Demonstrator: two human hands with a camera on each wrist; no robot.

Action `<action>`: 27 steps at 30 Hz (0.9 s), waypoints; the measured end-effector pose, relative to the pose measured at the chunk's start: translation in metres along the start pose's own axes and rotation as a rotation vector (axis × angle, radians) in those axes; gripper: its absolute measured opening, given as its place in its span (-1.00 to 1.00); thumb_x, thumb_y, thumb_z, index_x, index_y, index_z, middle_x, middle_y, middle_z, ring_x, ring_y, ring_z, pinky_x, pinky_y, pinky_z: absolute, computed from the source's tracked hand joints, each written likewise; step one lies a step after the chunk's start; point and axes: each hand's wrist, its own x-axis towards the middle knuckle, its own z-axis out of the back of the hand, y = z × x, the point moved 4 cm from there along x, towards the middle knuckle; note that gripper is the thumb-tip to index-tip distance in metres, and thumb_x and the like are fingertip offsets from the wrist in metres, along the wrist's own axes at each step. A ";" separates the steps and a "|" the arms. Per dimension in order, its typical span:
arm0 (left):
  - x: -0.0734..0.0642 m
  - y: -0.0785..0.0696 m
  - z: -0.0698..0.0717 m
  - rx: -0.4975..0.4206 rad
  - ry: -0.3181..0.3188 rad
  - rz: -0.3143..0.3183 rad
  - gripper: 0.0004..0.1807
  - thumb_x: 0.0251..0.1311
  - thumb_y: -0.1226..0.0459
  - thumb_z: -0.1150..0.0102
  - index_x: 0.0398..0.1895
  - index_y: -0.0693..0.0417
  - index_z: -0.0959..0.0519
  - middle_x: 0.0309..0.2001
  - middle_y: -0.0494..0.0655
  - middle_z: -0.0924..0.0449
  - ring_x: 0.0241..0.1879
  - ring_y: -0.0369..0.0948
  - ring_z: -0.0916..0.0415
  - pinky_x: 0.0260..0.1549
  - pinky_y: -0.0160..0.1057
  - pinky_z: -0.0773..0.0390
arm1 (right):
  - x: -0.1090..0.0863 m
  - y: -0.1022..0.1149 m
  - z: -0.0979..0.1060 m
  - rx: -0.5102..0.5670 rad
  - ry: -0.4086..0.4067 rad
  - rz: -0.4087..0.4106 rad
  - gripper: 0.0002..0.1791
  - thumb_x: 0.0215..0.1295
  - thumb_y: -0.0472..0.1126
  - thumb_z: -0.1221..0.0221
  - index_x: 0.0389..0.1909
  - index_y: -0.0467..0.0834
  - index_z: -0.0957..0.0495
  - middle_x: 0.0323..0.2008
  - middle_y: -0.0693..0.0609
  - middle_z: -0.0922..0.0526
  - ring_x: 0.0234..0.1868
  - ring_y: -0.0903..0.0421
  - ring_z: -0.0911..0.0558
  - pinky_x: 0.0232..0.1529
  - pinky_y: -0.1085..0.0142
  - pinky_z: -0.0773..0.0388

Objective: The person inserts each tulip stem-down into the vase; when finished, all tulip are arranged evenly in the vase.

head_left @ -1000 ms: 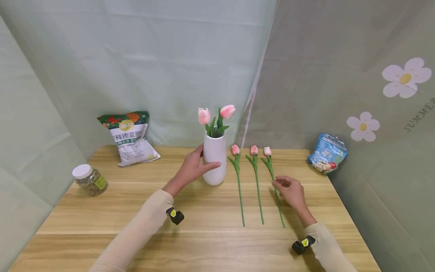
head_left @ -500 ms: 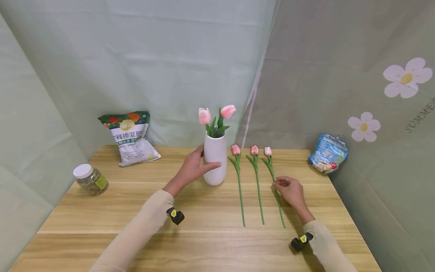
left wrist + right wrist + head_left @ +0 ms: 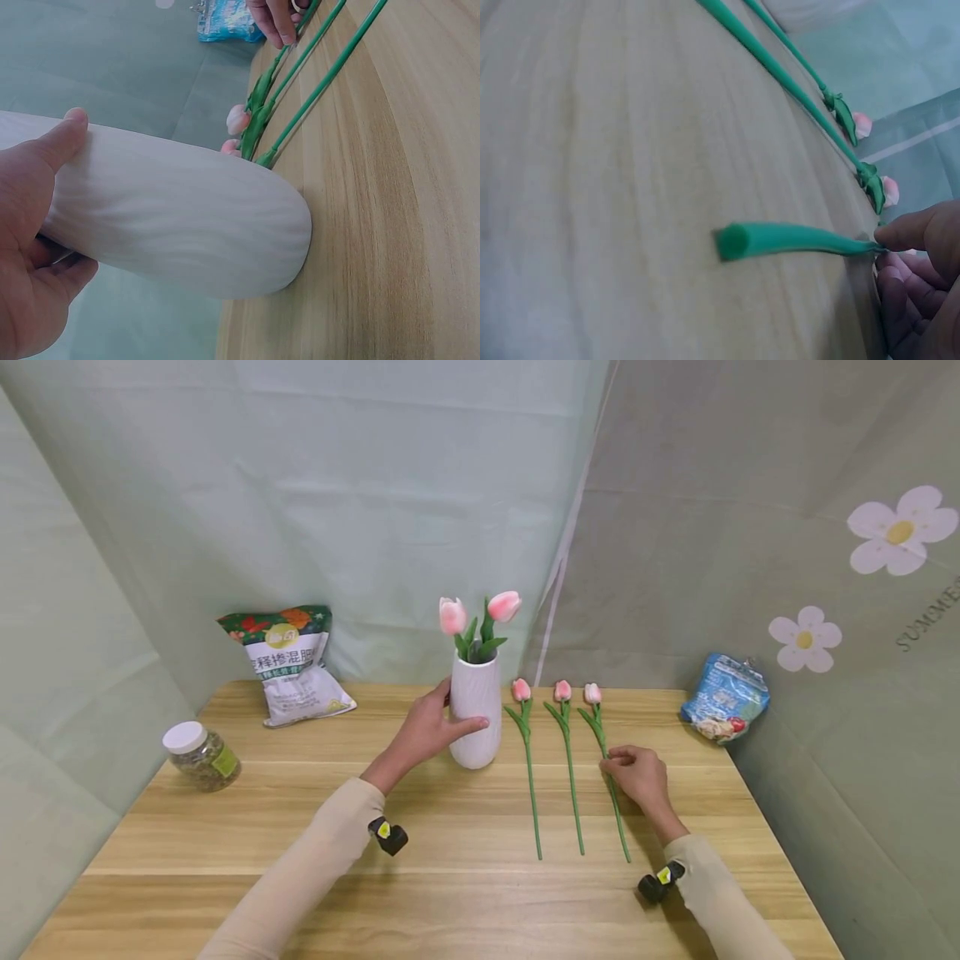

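Observation:
Around the white ribbed vase [image 3: 477,747] curls my left hand [image 3: 425,731], its thumb across the front. The vase stands upright with two pink tulips [image 3: 504,607] in it. Three more pink tulips lie side by side to its right: a left one [image 3: 531,777], a middle one [image 3: 572,777] and a right one [image 3: 618,822]. My right hand [image 3: 642,775] pinches the right tulip's green stem between thumb and fingers. In the right wrist view this stem [image 3: 795,237] runs along the tabletop into the fingertips; its flower is mostly behind the hand.
On the wooden table [image 3: 450,893], a white-lidded jar [image 3: 204,758] stands at the left. A white and green bag [image 3: 292,672] leans at the back left. A blue packet [image 3: 724,700] sits at the back right. Cloth walls [image 3: 360,510] close in the back and sides.
My right wrist has shifted slightly up and left, and its fingers have closed in on the right tulip's stem. My left hand and the vase keep their place.

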 end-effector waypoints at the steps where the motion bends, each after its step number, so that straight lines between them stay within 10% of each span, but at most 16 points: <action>1: 0.000 0.000 0.000 -0.001 -0.001 -0.001 -0.02 0.10 -0.08 -0.51 0.48 0.16 -0.29 0.29 0.13 -0.52 0.29 0.03 -0.50 0.21 0.09 -0.54 | 0.001 0.000 0.000 -0.001 0.001 -0.003 -0.68 0.24 -0.13 -0.41 -0.08 -0.26 -0.75 -0.30 -0.12 -0.78 -0.30 -0.01 -0.73 -0.37 0.27 -0.55; 10: 0.001 0.001 0.000 -0.004 0.003 -0.002 -0.03 0.10 -0.08 -0.51 0.47 0.18 -0.30 0.29 0.14 -0.52 0.30 0.03 -0.50 0.21 0.08 -0.54 | 0.004 -0.001 0.005 0.078 0.048 -0.074 -0.66 0.24 -0.16 -0.40 -0.06 -0.29 -0.74 -0.34 -0.08 -0.78 -0.59 0.19 -0.68 -0.50 0.32 -0.58; 27: 0.000 0.002 -0.001 -0.003 -0.001 0.002 -0.02 0.10 -0.09 -0.51 0.48 0.15 -0.29 0.30 0.12 -0.52 0.30 0.02 -0.50 0.21 0.08 -0.54 | 0.005 0.000 0.006 0.154 0.159 -0.132 -0.65 0.29 -0.16 -0.36 -0.03 -0.34 -0.71 -0.08 -0.24 -0.76 -0.39 0.18 -0.71 -0.37 0.34 -0.66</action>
